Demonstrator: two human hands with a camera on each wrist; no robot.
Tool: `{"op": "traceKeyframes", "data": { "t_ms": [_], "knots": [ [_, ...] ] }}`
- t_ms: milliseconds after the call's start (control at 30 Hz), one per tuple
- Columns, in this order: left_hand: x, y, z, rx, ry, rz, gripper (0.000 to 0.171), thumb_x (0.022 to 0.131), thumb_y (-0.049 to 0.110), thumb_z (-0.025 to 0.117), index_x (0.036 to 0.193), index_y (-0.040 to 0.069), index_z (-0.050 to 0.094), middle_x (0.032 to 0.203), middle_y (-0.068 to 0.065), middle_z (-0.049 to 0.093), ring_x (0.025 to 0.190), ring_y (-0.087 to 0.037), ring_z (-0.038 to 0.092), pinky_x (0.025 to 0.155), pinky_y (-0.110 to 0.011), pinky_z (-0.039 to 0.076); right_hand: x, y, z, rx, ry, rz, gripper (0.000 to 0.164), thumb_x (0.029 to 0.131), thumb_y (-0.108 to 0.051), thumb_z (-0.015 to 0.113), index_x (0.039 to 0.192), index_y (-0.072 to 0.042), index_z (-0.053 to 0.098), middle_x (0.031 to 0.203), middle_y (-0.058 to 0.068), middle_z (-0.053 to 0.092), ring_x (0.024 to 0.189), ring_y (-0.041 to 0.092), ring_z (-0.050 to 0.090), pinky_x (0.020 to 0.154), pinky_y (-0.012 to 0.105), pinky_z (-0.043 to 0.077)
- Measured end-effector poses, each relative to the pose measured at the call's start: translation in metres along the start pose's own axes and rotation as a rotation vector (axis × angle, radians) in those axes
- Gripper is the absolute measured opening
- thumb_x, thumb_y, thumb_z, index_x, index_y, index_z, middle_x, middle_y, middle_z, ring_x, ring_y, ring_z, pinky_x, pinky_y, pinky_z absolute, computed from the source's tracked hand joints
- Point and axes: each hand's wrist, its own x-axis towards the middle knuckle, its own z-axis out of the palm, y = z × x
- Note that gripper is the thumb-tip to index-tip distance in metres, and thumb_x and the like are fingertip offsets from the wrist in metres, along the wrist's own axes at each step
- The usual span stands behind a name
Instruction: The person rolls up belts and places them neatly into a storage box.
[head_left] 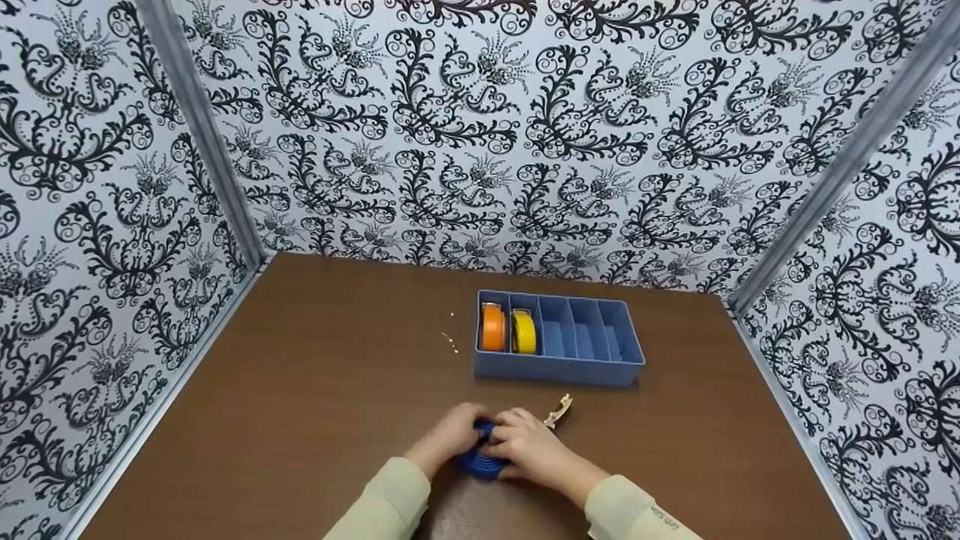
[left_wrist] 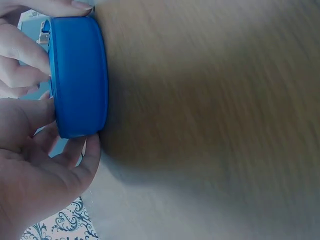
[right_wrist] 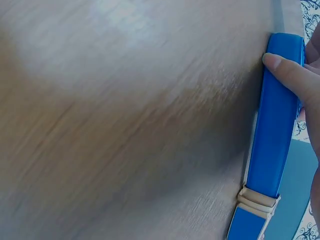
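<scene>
A blue belt (head_left: 484, 463) lies rolled in a coil on its edge on the table, its layers showing from above. My left hand (head_left: 459, 429) holds the coil's left side, with fingertips against its outer face in the left wrist view. My right hand (head_left: 529, 448) grips the right side; its thumb (right_wrist: 280, 65) presses the outer strap (right_wrist: 275, 135) and its other fingers reach over the top. Past the right hand, the gold-coloured buckle (head_left: 559, 411) sticks out. A metal fitting (right_wrist: 257, 200) crosses the strap in the right wrist view. Fingers hide part of the coil.
Beyond the hands stands a blue-grey divided box (head_left: 559, 369). An orange rolled belt (head_left: 493, 328) and a yellow rolled belt (head_left: 524, 331) occupy its two left compartments. Small pale bits (head_left: 450, 343) lie left of the box. Patterned walls (head_left: 480, 135) enclose the brown table (head_left: 337, 360).
</scene>
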Motion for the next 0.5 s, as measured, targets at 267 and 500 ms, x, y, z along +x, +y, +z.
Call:
{"op": "traceKeyframes", "data": {
  "t_ms": [267,500],
  "knots": [
    [-0.002,-0.004,0.004,-0.117,0.027,-0.051,0.029,0.077,-0.006,0.067,0.104,0.000,0.074,0.103,-0.013,0.071,0.100,-0.030,0.064,0.089,-0.041,0.049,0.002,-0.008,0.003,0.016,-0.010,0.082,0.033,0.061,-0.041,0.085,0.087,-0.022,0.077,0.080,-0.009,0.059,0.083,0.014,0.050,0.076,0.032,0.042],
    [-0.006,0.007,0.007,-0.185,0.076,-0.164,0.041,0.074,0.001,0.073,0.113,-0.009,0.064,0.109,-0.022,0.065,0.106,-0.040,0.059,0.091,-0.050,0.046,0.004,-0.015,0.002,-0.069,-0.073,0.144,0.033,0.061,-0.044,0.085,0.082,-0.021,0.076,0.078,-0.008,0.059,0.080,0.014,0.048,0.076,0.031,0.041]
  ]
}}
